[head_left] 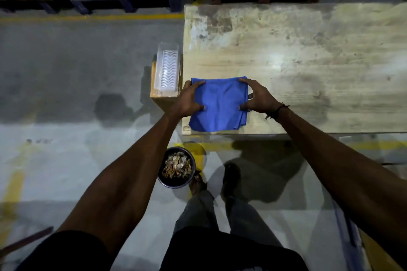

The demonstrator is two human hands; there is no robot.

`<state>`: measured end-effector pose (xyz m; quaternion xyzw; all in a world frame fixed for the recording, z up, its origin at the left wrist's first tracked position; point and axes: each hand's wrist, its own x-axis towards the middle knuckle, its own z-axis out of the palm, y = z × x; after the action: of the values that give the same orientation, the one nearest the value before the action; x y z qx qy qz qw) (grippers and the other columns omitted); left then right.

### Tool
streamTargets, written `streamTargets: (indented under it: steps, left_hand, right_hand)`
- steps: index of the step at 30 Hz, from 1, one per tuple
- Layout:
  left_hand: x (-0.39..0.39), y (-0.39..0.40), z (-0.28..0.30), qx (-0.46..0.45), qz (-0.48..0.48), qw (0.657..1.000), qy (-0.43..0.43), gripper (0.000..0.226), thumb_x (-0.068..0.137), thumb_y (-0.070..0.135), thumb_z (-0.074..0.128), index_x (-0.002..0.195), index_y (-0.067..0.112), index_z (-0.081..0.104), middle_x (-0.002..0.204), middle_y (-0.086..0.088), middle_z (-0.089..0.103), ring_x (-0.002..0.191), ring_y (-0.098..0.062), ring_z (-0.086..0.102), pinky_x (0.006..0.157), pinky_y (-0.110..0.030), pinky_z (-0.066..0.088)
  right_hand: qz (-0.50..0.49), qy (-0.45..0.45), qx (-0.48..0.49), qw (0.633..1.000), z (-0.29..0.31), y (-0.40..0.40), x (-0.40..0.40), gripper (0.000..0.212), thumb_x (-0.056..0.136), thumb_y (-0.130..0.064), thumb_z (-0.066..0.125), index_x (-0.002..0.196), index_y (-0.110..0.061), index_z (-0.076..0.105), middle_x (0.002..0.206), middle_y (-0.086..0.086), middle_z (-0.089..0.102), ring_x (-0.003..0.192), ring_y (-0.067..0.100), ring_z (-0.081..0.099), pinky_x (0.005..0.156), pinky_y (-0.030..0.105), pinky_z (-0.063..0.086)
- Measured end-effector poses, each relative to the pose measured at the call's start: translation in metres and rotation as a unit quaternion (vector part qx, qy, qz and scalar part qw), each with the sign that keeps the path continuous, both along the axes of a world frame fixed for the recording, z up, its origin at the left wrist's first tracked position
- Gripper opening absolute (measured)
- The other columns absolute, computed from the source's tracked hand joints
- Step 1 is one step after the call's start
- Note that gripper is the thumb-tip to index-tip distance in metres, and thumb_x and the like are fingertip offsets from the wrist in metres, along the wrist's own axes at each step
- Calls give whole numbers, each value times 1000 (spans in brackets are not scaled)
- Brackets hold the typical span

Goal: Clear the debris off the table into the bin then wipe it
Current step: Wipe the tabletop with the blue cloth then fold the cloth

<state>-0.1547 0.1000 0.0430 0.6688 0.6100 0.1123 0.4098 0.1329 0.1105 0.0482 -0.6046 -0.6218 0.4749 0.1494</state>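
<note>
While the person is standing at the near left corner of the worn, pale wooden table (308, 55), both hands are pressing on a folded square blue cloth (220, 105) that is lying flat on that corner. The left hand (191, 99) is gripping the cloth's 9 o'clock edge, fingers spread over the fabric; the right hand (257, 98) is gripping its 3 o'clock edge likewise, a dark cord sitting at the wrist. At 6 o'clock from the cloth, on the grey concrete floor (66, 72), a round dark bin (168, 182) is holding pale, flaky debris (177, 165), just beside the person's feet. At 10 o'clock from the cloth, a clear rectangular plastic tray (167, 68) is resting on a brown cardboard box (154, 94) against the table's end.
</note>
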Motion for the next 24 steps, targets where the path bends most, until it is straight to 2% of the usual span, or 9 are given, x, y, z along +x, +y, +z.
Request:
streamTargets:
  steps: [3,5,6,8,10,13,16,19,24]
  left_hand:
    - [1,-2,-22,-11,6,1000,3,96,76,14,91,158,16,40,156,-18,29,141,-38,43,110,-36,41]
    - [-1,-9,-37,14,17,1000,1,92,74,26,87,154,10,45,154,-22,31,135,-43,50,110,-46,47]
    - [-2,-13,-44,27,18,999,12,89,74,30,83,152,10,47,153,-23,33,131,-45,52,108,-50,48]
    - [-1,-20,-51,48,12,997,51,77,81,29,80,150,11,51,153,-22,36,130,-46,52,108,-53,48]
    - [2,-26,-53,73,9,994,81,63,91,23,76,148,13,52,154,-20,39,135,-43,47,109,-52,47]
    - [8,-34,-56,124,6,987,101,50,101,21,59,149,12,50,153,-17,42,133,-40,45,104,-51,50]
    - [11,-40,-61,138,14,983,118,49,104,19,48,153,10,45,158,-16,40,136,-38,43,104,-51,49]
    - [9,-39,-70,150,24,976,156,51,106,24,43,155,12,41,164,-13,36,146,-35,38,111,-54,42]
    - [-4,-24,-92,175,23,979,104,56,107,27,30,158,4,40,168,-16,31,156,-33,28,126,-52,26]
  right_hand:
    - [24,-48,-10,999,-30,5,6,100,67,4,92,154,-8,44,153,17,43,138,35,47,103,52,52]
    - [25,-67,-5,997,-46,4,11,101,62,-7,94,151,-3,47,148,24,46,138,40,45,110,54,46]
    - [17,-77,4,997,-48,1,11,103,58,-22,93,150,-4,49,146,26,46,136,41,45,113,49,44]
    - [-19,-105,41,993,-45,-10,4,100,51,-44,75,144,-11,55,149,23,40,133,40,44,103,37,44]
    - [-34,-118,95,988,-44,-23,-14,87,59,-39,68,141,-13,57,155,20,35,137,41,40,100,40,44]
    - [14,-145,158,977,-55,-34,-49,75,78,-35,60,148,-11,52,164,22,30,149,46,30,110,58,43]
    - [17,-213,155,964,-72,-42,-86,70,94,-45,50,160,-24,38,172,15,17,159,40,13,117,74,23]
    - [-25,-274,159,948,-88,-47,-114,70,101,-59,42,164,-34,28,174,16,10,161,41,1,120,75,0]
    - [-70,-328,212,918,-108,-43,-126,74,100,-65,39,163,-26,34,171,24,15,160,42,7,126,65,5]
